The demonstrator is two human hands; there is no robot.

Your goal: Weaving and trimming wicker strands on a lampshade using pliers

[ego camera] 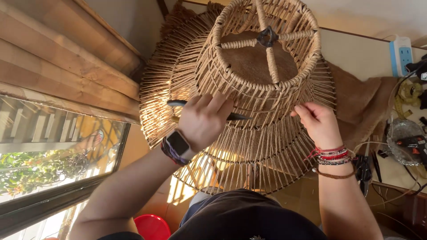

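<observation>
Our left hand (203, 121) grips dark scissors (238, 117) against the woven rattan lampshade (262, 89); our right hand (319, 123) pinches one of its thin strands beside the surface (356, 51)

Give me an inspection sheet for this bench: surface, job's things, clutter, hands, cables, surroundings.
Surface: pale table, partly under a brown burlap cloth.
Job's things: large woven wicker lampshade, tiered, with a dark hub on four wrapped spokes at its top ring; a dark-handled tool.
Clutter: scissors and a clear dish with small items at the right edge.
Hands: left hand shut on the tool against the weave; right hand pinches a strand with its fingers.
Cables: white power strip; dark cables beside it.
Surroundings: wooden planks, window with greenery, red tub on the floor.
</observation>
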